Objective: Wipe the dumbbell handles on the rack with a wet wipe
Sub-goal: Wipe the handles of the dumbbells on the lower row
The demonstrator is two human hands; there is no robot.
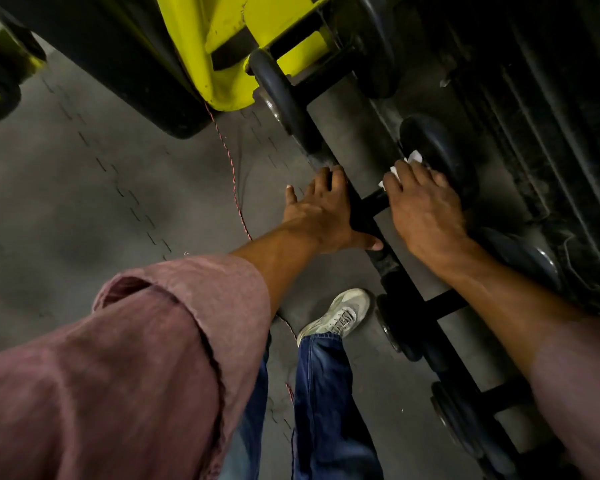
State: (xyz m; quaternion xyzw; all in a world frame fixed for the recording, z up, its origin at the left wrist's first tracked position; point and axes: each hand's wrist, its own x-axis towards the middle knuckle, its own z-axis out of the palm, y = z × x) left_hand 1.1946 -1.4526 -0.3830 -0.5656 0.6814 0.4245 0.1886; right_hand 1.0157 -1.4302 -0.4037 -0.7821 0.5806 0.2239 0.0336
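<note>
Rolled pink sleeve [174, 327] nearest, on the left arm. Farther out, dumbbell [368, 202] lying across the rack [409, 299], its handle between both hands. Right hand [423, 206] curled over that handle, pinching a white wipe [404, 164] against it, beside the far head. Left hand [321, 211] spread flat over the near head, fingers straight. More dumbbells along the rack. Below, grey floor [84, 202], jeans [326, 393], pale shoe [340, 313].

head view looks steeply down, close over rack [409, 299].
</note>
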